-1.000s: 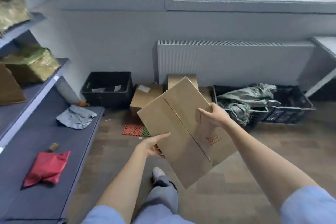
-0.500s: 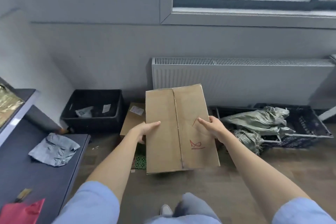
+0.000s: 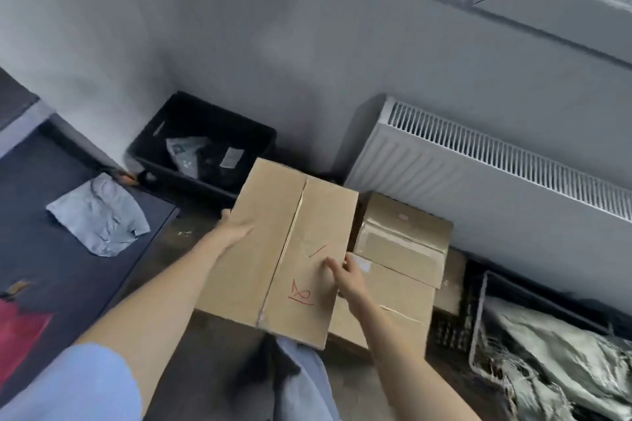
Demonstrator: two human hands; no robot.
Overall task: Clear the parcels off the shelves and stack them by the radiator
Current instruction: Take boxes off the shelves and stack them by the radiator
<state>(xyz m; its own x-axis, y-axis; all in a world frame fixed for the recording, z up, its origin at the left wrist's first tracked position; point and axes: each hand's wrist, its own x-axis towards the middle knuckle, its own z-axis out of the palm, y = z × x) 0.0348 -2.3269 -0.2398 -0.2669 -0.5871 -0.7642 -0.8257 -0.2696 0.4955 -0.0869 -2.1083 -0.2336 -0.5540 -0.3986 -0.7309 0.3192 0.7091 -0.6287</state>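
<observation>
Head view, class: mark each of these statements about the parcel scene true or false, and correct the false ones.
1. Both hands hold the cardboard box, the left hand and the right hand at opposite sides. True.
2. The box bears a blue mark. False: the mark is red.
3. Other cardboard boxes lie below the radiator. True.
4. The black crate holds nothing. False: a grey bag lies inside.
5. A grey bag lies on the shelf. True.
</observation>
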